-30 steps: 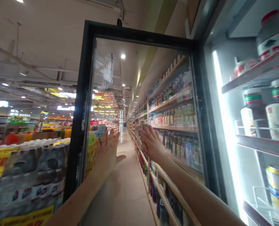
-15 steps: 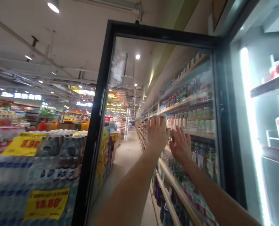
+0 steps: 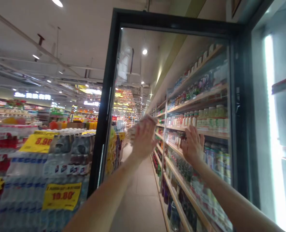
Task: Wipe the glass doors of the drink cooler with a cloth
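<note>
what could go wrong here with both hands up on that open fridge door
1. The black-framed glass fridge door stands open and looks free to swing. With the left hand and right hand on the pane, it might swing away.
2. The pale crumpled cloth sits at the top of the left hand and is blurred, so the grip may slip and drop it.

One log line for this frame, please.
left hand: cloth against glass door | right hand: flat on glass | door: open

I see both bare arms stretched forward and upward. My left hand [image 3: 144,139] is raised with its back toward me, its fingers blurred and perhaps curled. My right hand [image 3: 193,145] is spread flat, fingers up, palm facing away.
</note>
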Demonstrator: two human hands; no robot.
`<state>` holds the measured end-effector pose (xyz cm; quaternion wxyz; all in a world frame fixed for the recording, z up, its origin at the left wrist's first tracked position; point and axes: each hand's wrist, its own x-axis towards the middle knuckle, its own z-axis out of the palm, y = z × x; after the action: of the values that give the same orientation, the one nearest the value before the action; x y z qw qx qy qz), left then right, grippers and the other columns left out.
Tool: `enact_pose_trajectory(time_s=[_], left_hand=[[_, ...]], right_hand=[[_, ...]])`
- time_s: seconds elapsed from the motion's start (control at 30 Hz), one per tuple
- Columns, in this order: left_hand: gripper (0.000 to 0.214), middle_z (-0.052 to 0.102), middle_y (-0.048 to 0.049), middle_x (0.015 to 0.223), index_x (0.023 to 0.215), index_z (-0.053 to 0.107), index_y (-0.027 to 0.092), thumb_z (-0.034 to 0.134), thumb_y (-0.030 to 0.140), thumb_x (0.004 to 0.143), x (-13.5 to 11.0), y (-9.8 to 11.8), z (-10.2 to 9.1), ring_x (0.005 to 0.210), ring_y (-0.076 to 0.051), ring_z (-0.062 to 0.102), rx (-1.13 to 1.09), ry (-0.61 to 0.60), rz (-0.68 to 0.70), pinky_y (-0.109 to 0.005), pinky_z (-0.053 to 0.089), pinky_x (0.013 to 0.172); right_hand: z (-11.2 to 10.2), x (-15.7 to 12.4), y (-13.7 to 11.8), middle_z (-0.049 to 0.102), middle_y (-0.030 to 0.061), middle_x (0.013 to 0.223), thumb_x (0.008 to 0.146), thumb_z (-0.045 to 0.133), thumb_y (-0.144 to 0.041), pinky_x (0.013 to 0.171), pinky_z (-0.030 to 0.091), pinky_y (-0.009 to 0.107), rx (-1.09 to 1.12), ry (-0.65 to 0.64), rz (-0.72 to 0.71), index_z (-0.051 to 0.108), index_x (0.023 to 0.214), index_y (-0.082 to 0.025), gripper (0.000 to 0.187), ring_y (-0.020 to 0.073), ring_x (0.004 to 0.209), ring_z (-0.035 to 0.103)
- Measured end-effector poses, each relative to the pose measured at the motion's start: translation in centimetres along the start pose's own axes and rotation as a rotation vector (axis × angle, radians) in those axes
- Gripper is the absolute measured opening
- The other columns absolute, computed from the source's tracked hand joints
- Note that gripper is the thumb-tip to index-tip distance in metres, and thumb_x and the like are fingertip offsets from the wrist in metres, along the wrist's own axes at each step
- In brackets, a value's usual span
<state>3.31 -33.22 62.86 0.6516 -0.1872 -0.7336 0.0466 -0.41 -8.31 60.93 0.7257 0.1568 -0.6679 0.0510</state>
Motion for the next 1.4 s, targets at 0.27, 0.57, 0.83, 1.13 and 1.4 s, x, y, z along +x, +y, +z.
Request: enact_pose_trajectory(time_s=[0.27,0.57,0.83,1.13,1.4], left_hand=[[0.055,0.033,-0.0048,0.15,0.142,0.033,0.024,0.023,0.048,0.094,3.1,-2.8,-0.8,0.141,-0.023,0.021,0.017,0.03,0.044,-0.048,0.01,0.115],[0.05,0.039,0.0078,0.146,0.131,0.048,0.029,0.026,0.05,0.092,-8.4,-0.9,-1.6,0.142,-0.016,0.014,-0.176,-0.271,0.978,-0.041,-0.006,0.117],[0.055,0.041,-0.0006,0.146,0.137,0.041,0.026,0.039,0.052,0.088,-11.7,-4.5,-2.4,0.141,-0.023,0.02,-0.121,-0.323,0.61,-0.046,-0.005,0.116],[0.053,0.038,-0.0062,0.147,0.138,0.04,0.028,0.041,0.046,0.089,-11.8,-5.3,-2.2,0.14,-0.029,0.023,-0.014,-0.289,0.245,-0.054,-0.001,0.114],[0.051,0.035,0.0001,0.149,0.141,0.035,0.025,0.033,0.042,0.092,-9.3,-1.6,-0.9,0.141,-0.015,0.022,-0.21,-0.377,0.73,-0.034,0.012,0.116]], right_hand=[[0.0,-0.2,0.5,0.041,0.0135,0.145,0.091,0.037,-0.028,0.109,0.021,0.047,0.019,0.017,-0.03,0.028,0.144,-0.023,0.054,0.0251,0.138,0.031],[-0.2,0.0,0.4,0.041,0.012,0.145,0.09,0.038,-0.029,0.11,0.021,0.047,0.02,-0.002,-0.017,0.029,0.144,-0.023,0.055,0.0249,0.137,0.031],[-0.1,0.1,0.4,0.042,0.0136,0.143,0.09,0.039,-0.03,0.11,0.02,0.047,-0.002,0.012,-0.019,0.036,0.14,-0.019,0.052,0.0248,0.137,0.032],[0.1,0.1,0.7,0.039,0.015,0.145,0.089,0.038,-0.033,0.109,0.02,0.05,-0.019,-0.032,-0.016,0.034,0.14,-0.018,0.054,0.027,0.138,0.029],[0.0,0.4,0.3,0.037,0.0153,0.146,0.089,0.037,-0.032,0.109,0.019,0.051,-0.03,-0.081,-0.013,0.03,0.142,-0.018,0.056,0.027,0.138,0.027]])
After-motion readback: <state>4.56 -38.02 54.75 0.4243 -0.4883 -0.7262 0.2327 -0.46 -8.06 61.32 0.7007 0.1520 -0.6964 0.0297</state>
